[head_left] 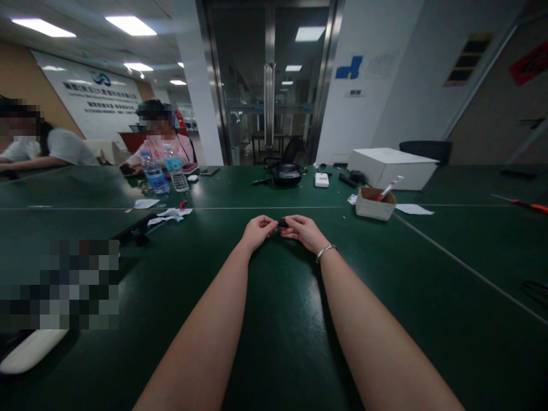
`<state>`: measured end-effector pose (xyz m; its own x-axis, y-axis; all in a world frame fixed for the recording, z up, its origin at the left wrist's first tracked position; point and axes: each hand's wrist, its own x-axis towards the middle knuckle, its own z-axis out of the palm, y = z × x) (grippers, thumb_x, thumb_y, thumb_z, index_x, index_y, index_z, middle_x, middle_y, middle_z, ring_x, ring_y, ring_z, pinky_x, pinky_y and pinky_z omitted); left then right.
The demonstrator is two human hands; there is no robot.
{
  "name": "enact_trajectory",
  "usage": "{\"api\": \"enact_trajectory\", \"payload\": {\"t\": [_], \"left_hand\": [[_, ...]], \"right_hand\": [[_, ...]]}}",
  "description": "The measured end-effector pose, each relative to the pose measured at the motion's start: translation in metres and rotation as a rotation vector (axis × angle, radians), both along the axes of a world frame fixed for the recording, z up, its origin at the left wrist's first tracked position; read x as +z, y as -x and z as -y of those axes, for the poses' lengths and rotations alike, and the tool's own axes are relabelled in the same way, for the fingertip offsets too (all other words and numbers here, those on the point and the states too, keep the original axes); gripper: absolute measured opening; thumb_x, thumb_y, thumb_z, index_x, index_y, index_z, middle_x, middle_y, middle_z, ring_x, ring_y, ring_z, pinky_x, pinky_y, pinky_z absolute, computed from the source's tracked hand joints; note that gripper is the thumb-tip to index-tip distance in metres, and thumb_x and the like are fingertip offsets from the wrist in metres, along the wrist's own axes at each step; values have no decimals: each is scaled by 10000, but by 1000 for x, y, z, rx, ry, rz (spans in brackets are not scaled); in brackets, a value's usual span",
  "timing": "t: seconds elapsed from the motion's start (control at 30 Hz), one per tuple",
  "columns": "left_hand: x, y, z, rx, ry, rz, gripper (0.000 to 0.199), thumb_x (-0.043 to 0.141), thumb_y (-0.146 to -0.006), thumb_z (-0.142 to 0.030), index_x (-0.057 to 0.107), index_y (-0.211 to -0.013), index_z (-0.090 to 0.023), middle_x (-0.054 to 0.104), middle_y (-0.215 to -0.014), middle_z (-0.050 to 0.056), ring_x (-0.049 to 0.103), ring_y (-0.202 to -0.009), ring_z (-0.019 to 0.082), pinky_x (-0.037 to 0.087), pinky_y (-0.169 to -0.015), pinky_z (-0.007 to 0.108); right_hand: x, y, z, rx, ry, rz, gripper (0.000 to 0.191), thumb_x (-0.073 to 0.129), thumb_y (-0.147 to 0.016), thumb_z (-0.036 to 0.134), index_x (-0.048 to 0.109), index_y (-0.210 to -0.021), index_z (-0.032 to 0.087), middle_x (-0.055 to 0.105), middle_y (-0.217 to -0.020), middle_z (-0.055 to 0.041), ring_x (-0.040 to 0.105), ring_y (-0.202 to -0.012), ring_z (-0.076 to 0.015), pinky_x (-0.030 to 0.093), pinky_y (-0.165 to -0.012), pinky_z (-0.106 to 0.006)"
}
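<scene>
A small black object (282, 223) is between my two hands, just above the green table (282, 297). It is too small and dark to tell its kind. My right hand (305, 231), with a silver bracelet (326, 253) at the wrist, is closed with thumb and fingers on the object. Fingertips of my left hand (259, 232) pinch at its left end. Both forearms reach forward across the tabletop.
Beyond my hands lies a dark headset-like device (286, 174). A small open box (375, 204) and a larger white box (393, 167) stand at right. Two water bottles (154, 173), paper scraps (173, 213) and two seated people are at left.
</scene>
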<state>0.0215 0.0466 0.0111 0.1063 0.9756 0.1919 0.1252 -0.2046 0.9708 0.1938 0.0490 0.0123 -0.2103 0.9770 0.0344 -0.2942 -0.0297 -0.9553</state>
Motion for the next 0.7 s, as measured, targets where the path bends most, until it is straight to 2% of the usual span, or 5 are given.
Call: {"api": "enact_trajectory", "payload": {"t": [0.13, 0.3, 0.7], "left_hand": [[1, 0, 1, -10, 4, 12, 317, 760, -667, -379, 611, -814, -141, 672, -724, 45, 612, -694, 148, 443, -596, 256], [0, 1, 0, -23, -7, 18, 307, 760, -660, -369, 613, -801, -139, 666, -714, 37, 601, -677, 136, 437, -590, 246], [-8, 4, -9, -20, -1, -61, 351, 686, -730, -482, 612, -691, -141, 615, -572, 21, 507, -506, 102, 397, -528, 240]], "right_hand": [[-2, 0, -1, -9, 2, 10, 123, 721, -823, 226, 654, -836, 123, 677, -619, -43, 677, -563, -126, 624, -641, -267], [-3, 0, -3, 1, 7, 33, 119, 705, -838, 227, 650, -845, 122, 683, -632, -47, 670, -546, -117, 618, -611, -242], [-2, 0, -2, 9, -3, 49, 36, 673, -849, 147, 654, -863, 120, 689, -671, -37, 668, -542, -102, 609, -619, -224]]}}
